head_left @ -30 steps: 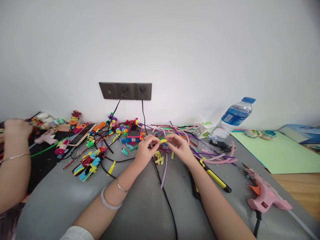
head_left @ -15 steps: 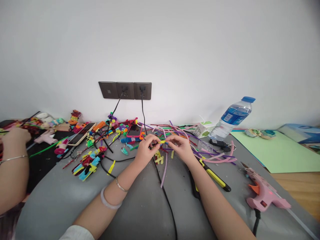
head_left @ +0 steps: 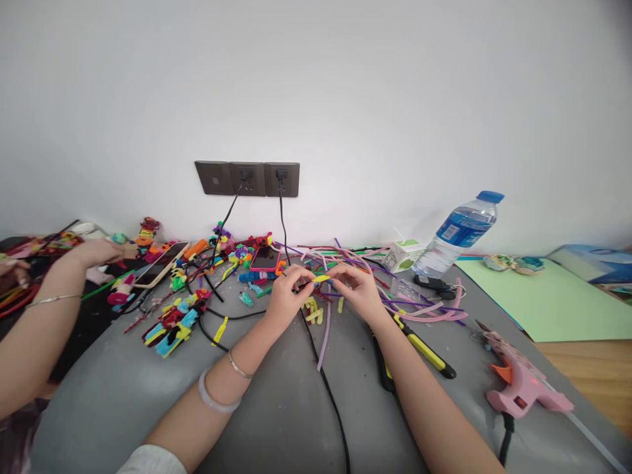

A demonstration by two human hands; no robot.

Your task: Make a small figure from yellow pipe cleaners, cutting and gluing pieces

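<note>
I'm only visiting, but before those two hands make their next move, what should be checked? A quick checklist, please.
1. Yellow piece held: ok, pinched between the fingertips of the left hand and right hand.
2. Other person's nearer hand out of the way: ok, well off to the left.
3. Nearby space free of cables: not ok, a black cable passes behind the left hand in this view.
4. Pink glue gun cool: cannot tell; a red light shows on it.
5. Bottle capped: ok, blue cap on.

yellow piece (head_left: 321, 278): matt | bottle (head_left: 463, 228): glossy clear plastic | green sheet (head_left: 557, 304): matt paper
</note>
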